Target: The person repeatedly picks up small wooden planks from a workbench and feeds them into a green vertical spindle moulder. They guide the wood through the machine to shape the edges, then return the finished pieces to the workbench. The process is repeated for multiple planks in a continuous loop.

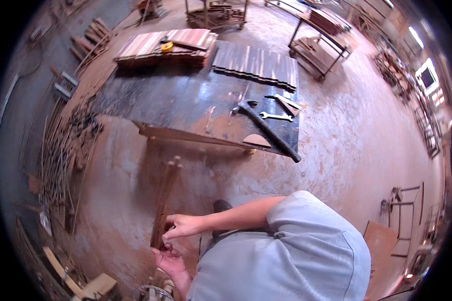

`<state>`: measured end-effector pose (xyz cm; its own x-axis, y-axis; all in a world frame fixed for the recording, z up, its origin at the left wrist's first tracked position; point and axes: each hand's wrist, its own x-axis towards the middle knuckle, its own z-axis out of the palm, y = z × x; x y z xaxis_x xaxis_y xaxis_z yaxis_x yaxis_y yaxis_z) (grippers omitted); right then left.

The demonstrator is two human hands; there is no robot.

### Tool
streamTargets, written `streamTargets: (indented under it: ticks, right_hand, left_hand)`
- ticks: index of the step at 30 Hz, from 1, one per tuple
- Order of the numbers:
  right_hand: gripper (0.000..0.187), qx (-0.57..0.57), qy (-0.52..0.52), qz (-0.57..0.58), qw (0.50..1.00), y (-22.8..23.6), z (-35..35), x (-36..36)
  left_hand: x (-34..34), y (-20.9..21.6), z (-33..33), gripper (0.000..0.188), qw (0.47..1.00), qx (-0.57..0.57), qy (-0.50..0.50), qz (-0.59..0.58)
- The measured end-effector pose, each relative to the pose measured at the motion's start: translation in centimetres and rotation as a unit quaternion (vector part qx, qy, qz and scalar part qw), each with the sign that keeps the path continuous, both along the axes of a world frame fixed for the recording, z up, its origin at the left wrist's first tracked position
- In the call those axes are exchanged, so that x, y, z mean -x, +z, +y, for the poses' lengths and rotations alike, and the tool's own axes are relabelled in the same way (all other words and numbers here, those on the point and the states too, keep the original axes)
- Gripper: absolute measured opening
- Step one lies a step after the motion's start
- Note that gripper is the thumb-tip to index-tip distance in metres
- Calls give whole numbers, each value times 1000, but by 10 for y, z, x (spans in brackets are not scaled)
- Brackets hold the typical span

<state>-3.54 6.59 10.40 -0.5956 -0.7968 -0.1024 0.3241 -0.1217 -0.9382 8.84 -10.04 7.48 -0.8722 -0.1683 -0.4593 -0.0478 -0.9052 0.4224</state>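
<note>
To the lower left of the head view I have a long, narrow brown wooden piece (159,223), blurred along its far end. My right hand (184,226) reaches across my body and grips its side, thumb and fingers closed. Palm up at the near end, my left hand (170,262) has curled fingers against the wood; whether anything small is between them is hidden. Just below the left hand stands a metal and wood fixture or machine part (154,291), partly cut off.
Ahead stands a dark worktable (165,98) with stacked wooden slats (163,44), dark striped slats (256,64), a hammer (268,129) and an open-ended wrench (276,117). Thin strips (60,165) lie in a pile at left. A metal cart (319,50) stands beyond.
</note>
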Motion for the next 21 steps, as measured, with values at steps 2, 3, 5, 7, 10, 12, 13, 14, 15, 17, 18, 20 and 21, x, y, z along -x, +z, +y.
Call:
streamTargets:
  ticks: [2, 3, 5, 7, 10, 12, 13, 14, 15, 17, 18, 20, 21]
  right_hand:
    - [55, 11, -107, -16, 994, 4, 37, 20]
    - [54, 13, -141, -33, 989, -2, 54, 31]
    - [46, 17, -216, -54, 975, -3, 90, 50]
    - [39, -49, -344, -66, 935, -24, 127, 60]
    - [35, -57, -529, -99, 841, -47, 204, 57]
    - [35, -39, -649, -107, 752, -56, 264, 37]
    - [37, -57, -682, -108, 721, -63, 296, 23]
    - [36, -87, -735, -105, 664, -54, 318, 13]
    - [38, -131, -727, -139, 659, -64, 348, -7]
    - [37, -88, -818, -176, 540, -69, 384, -43]
    - [37, -59, -841, -205, 497, -80, 398, -71]
    - [37, -39, -893, -265, 363, -83, 408, -116]
    - [36, -34, -901, -291, 319, -98, 409, -145]
  left_hand:
    - [44, -1, 23, 39, 997, -18, -75, -17]
    - [69, 5, 42, 39, 993, -27, -115, -22]
    - [110, 2, 68, 36, 973, 13, -226, -43]
    - [152, -3, 100, 34, 907, 189, -361, -103]
    - [190, -32, 129, 36, 548, 731, -400, 78]
    - [216, -31, 138, 33, 462, 787, -378, 159]
    - [231, -57, 129, 30, 468, 771, -394, 176]
    - [246, -73, 121, 27, 474, 755, -412, 190]
    - [260, -76, 114, 25, 462, 749, -444, 168]
    - [296, -78, 119, 21, 438, 733, -504, 130]
    - [314, -76, 131, 20, 451, 735, -486, 144]
    - [354, -59, 158, 20, 481, 737, -443, 170]
    - [376, -57, 172, 21, 474, 735, -445, 192]
